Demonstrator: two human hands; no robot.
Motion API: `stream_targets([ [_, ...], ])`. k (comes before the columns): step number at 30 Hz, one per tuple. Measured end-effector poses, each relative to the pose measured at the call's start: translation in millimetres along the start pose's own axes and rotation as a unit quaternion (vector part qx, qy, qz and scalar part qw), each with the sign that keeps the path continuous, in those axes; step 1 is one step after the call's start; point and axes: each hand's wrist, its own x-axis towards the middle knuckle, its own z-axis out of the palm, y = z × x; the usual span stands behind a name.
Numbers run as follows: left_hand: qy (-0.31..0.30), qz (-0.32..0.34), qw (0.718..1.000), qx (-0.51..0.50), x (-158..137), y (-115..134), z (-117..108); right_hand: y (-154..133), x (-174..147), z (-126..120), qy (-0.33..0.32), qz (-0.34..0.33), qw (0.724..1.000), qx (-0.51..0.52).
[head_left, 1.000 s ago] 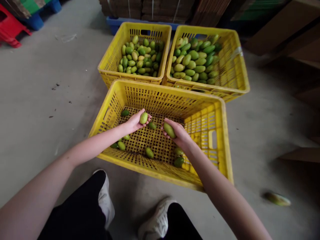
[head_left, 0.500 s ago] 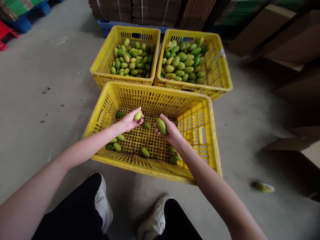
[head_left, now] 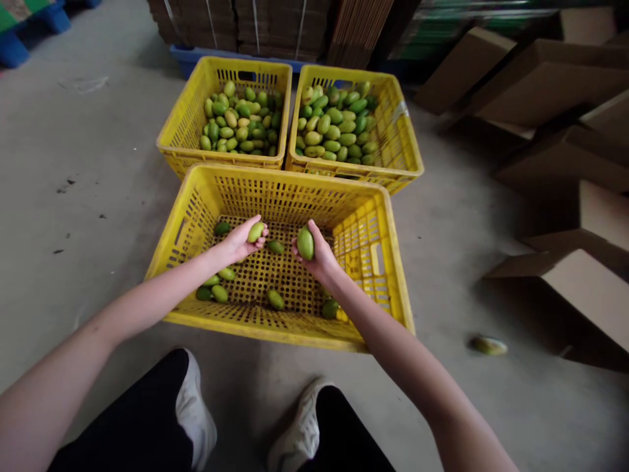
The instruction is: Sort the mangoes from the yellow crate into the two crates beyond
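Above the near yellow crate (head_left: 275, 334), my left hand (head_left: 242, 241) is closed around a small green mango (head_left: 255, 231). My right hand (head_left: 319, 254) grips a larger green mango (head_left: 305, 243), a short way to the right. Several mangoes lie scattered on the crate's perforated floor, among them one mango (head_left: 276, 299) near the front and another mango (head_left: 275, 247) between the hands. A dark green mango (head_left: 329, 308) is partly covered by my right forearm. Some of the fingers are hidden behind the held fruit.
Behind stand two more yellow crates, the left crate (head_left: 170, 141) and the right crate (head_left: 410, 141), both holding many mangoes. A single mango (head_left: 489, 345) lies on the floor at right, near open cardboard boxes (head_left: 580, 295). Stacked cardboard (head_left: 280, 29) sits on a blue pallet at the back.
The whole scene has shifted left in view, showing more of the boxes at right. Both hands keep their mangoes, in nearly the same place over the crate.
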Motion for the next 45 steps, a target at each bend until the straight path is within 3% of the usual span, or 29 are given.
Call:
stream_targets([
  [6, 0.001, 0.016, 1.0, 0.02, -2, 0, 2, 6, 4, -1, 0.068, 0.0, 0.997, 0.021],
  [9, -0.018, -0.001, 1.0, 0.003, -3, 0, 4, 3, 3, -2, 0.028, 0.031, 0.998, 0.038],
  [13, -0.018, -0.012, 1.0, -0.012, -1, -1, 2, 0, 0, -1, -0.039, 0.025, 0.998, 0.031],
  [23, -0.033, -0.049, 0.996, -0.063, -7, 10, 3, -8, -4, -5, -0.08, 0.05, 0.992, 0.078],
  [32, -0.061, -0.055, 0.997, -0.005, -2, 4, 5, -5, -1, -2, -0.098, 0.081, 0.991, 0.035],
  [34, -0.067, -0.033, 0.997, 0.017, -1, 0, 4, -3, -2, -2, -0.11, 0.067, 0.991, 0.039],
  [37, -0.086, 0.052, 0.992, 0.079, 0, -6, 1, 0, -2, -3, -0.112, 0.002, 0.993, 0.036],
  [41, -0.11, 0.153, 0.967, 0.173, 3, -14, -4, 6, 1, -6, -0.104, -0.124, 0.986, -0.029],
  [45, -0.089, 0.227, 0.94, 0.238, 3, -15, -5, 7, 1, -6, -0.101, -0.182, 0.975, -0.078],
])
